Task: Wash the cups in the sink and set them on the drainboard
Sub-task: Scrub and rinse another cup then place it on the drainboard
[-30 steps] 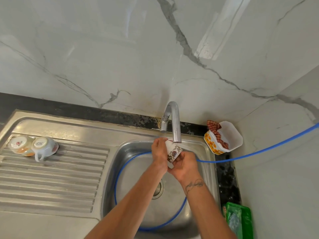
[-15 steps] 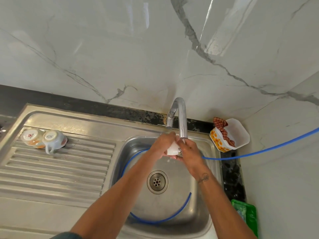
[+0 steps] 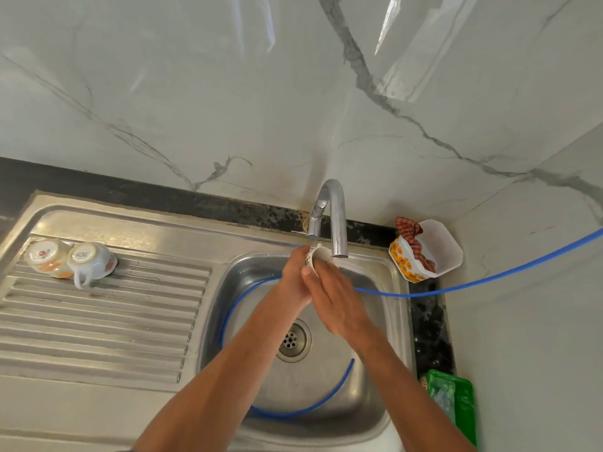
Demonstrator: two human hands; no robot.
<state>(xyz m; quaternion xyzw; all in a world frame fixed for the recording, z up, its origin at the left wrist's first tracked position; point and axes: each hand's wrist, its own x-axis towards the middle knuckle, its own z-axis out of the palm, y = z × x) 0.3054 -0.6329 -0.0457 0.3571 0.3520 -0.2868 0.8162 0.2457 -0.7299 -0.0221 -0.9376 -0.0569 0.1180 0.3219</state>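
Drainboard point(image 3: 98, 321) far left, ribbed steel. Two washed cups upside down at its back left corner: orange-patterned cup point(image 3: 49, 257) touching white teacup point(image 3: 93, 261), whose handle points toward me. Rest of the ribs bare metal.

Sink basin point(image 3: 388, 321) next, drain strainer point(image 3: 292, 340) near the middle. Blue hose point(image 3: 235, 308) loops round the basin floor, runs out over the right rim and off toward the right wall.

My left hand point(image 3: 295, 278) grips the cup being washed point(image 3: 315, 257) from the left, fingers curled round its side. Cup is tilted, mouth toward the spout, just under the chrome tap point(image 3: 336, 220) outlet, over the back of the basin. Dark floral print on its outer wall, partly hidden by my hand.

My right hand point(image 3: 336, 301) lies over the cup's near side, thumb pressed on the rim. Its fingers run behind the cup; can't tell how far they wrap. Counting it as holding the cup too.

Can't tell if water is running.

Right of the sink: white tub with yellow flowers point(image 3: 447, 246) on the dark counter, checked red cloth point(image 3: 414, 243) in it. Green container point(image 3: 456, 406) at the lower right edge.
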